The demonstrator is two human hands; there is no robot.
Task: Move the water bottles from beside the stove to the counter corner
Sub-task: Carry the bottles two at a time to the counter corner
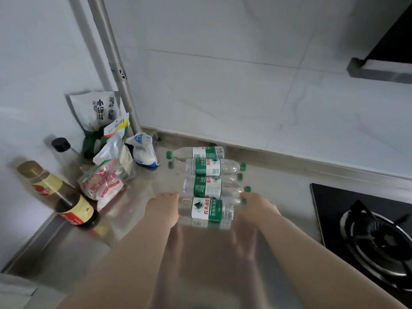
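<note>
Both hands are reaching forward over the steel counter [138, 237] and are pressing in on the nearest water bottle [206, 209] from its two ends. The left hand [163, 208] is lying flat against the bottle's base end, fingers close together and pointing away; the right hand [256, 208] is cupping the cap end, its fingers partly curled, so the bottle's cap is hiding behind them. Whether the bottle is lifting off the counter or lying on it, I cannot tell; a reflection is showing just beneath it. Its label is reading 农夫山泉 in red on white, with a green mountain mark and 饮用纯净水 on a green band. Three more bottles are lying on their sides in a row behind it, running toward the wall: the second bottle [211, 187] with its green cap to the right, the third bottle [214, 167] also capped to the right, and the farthest bottle [196, 152] with its cap to the left, just beside the back ledge. Their labels are carrying the same green and white, too small to read. To the left, in the corner, bags are crowding together: a tall white bag [98, 110] printed with 小 and further dark characters, a red-printed clear bag [104, 184], and a blue and white pouch [143, 152]. A dark sauce bottle [64, 199] with a red and yellow label is standing near the left wall. The gas stove [367, 235] is sitting at the right, well apart from the bottles.
</note>
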